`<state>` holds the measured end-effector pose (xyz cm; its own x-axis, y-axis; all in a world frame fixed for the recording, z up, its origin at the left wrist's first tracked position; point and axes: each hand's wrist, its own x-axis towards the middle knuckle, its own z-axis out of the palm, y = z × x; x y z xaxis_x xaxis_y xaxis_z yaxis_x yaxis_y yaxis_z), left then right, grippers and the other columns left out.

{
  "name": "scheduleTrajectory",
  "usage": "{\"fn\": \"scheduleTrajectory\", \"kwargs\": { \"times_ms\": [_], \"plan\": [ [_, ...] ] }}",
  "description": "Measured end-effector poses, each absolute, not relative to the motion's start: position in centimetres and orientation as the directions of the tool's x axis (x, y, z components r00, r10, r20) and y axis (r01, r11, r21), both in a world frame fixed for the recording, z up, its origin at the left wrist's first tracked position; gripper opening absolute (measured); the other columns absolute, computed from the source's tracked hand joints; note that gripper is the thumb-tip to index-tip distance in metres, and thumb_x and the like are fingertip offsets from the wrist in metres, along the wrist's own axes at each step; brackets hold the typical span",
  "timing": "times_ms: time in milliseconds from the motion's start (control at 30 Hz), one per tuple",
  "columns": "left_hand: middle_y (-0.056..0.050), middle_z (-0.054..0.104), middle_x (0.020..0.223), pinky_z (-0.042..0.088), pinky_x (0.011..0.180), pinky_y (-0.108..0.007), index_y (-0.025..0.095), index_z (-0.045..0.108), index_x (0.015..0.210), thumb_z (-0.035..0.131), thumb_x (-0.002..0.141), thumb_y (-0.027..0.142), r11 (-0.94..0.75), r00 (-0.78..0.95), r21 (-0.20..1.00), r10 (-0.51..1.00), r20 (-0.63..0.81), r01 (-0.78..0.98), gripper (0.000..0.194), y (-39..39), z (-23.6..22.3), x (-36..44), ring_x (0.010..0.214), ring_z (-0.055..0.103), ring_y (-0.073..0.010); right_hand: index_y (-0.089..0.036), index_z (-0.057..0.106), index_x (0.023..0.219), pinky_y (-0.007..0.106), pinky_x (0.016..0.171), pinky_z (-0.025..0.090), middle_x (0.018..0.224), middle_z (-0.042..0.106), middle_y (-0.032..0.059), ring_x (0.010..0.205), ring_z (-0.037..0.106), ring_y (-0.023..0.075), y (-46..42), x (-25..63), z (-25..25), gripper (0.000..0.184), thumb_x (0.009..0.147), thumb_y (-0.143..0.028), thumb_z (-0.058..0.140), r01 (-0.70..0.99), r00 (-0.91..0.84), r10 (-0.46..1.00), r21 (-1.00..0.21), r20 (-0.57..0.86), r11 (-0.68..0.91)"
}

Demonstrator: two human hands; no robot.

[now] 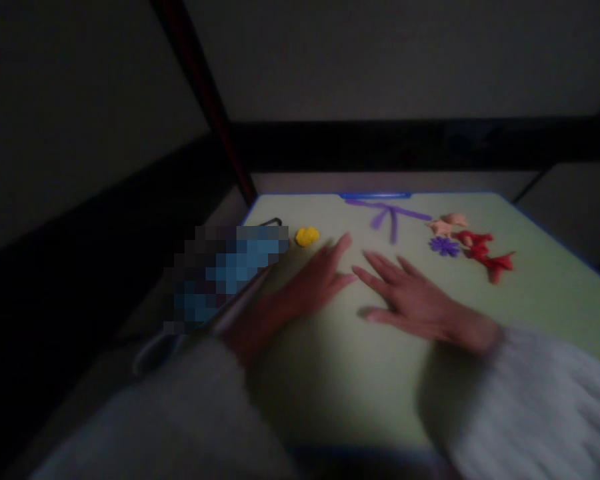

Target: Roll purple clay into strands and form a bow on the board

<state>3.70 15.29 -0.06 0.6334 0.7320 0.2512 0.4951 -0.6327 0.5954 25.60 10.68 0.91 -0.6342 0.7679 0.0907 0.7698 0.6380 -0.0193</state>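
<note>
My left hand [325, 277] is over the middle of the pale board [340, 400], thumb and fingers apart, holding nothing. Just beyond it lies a lumpy yellow piece [307, 236] that looks like modelling clay. Close by on the right, my right hand [405, 293] is stretched out palm down with its fingers spread and nothing in it. Thin purple strips [393, 223] lie crossed near the far edge. To the right of my right hand are a purple flower-like piece [445, 247], red twisted shapes [480, 250] and peach-coloured lumps [447, 224].
A phone-like object with a pixelated blue screen [235, 273] stands at the board's left edge. A blue clip-like bar [375, 196] sits at the far edge. Dark walls surround the board, with a dark red post [205, 93] at the back left.
</note>
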Motion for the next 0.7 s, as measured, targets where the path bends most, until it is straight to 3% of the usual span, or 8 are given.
{"fn": "scheduleTrajectory", "kwargs": {
  "times_ms": [200, 500, 700],
  "plan": [
    [-0.018, 0.028, 0.150, 0.022, 0.114, -0.050, 0.016, 0.012, 0.145, 0.045, 0.092, 0.032, -0.635, 0.626, 0.614, 0.729, 0.277, 0.468, 0.065, 15.2, 0.0, 3.7, 0.141, 0.024, -0.0260, -0.021, 0.025, 0.147, 0.060, 0.107, 0.023, 0.153, 0.020, 0.0189, 0.140, 0.020, 0.0341, 10.7, 25.6, 0.7, 0.079, 0.086, -0.070, 0.028, 0.780, -0.620, 0.778, -0.028, 0.100, 0.625],
    [-0.019, 0.029, 0.150, 0.024, 0.114, -0.049, 0.015, 0.014, 0.145, 0.048, 0.090, 0.031, -0.631, 0.632, 0.597, 0.733, 0.250, 0.496, 0.067, 15.3, 0.2, 3.8, 0.140, 0.026, -0.0269, -0.021, -0.004, 0.149, 0.061, 0.109, 0.019, 0.155, 0.016, 0.0132, 0.142, 0.014, 0.0320, 10.9, 26.2, 0.0, 0.082, 0.088, -0.066, 0.029, 0.748, -0.653, 0.742, -0.023, 0.154, 0.663],
    [-0.019, 0.030, 0.149, 0.024, 0.114, -0.048, 0.014, 0.015, 0.145, 0.049, 0.090, 0.031, -0.635, 0.639, 0.596, 0.728, 0.248, 0.492, 0.067, 15.5, 0.1, 3.7, 0.140, 0.026, -0.0263, -0.023, -0.001, 0.150, 0.064, 0.107, 0.019, 0.156, 0.011, 0.0130, 0.142, 0.014, 0.0335, 10.2, 27.2, 0.5, 0.081, 0.088, -0.066, 0.027, 0.720, -0.686, 0.717, -0.030, 0.122, 0.693]
  ]
}}
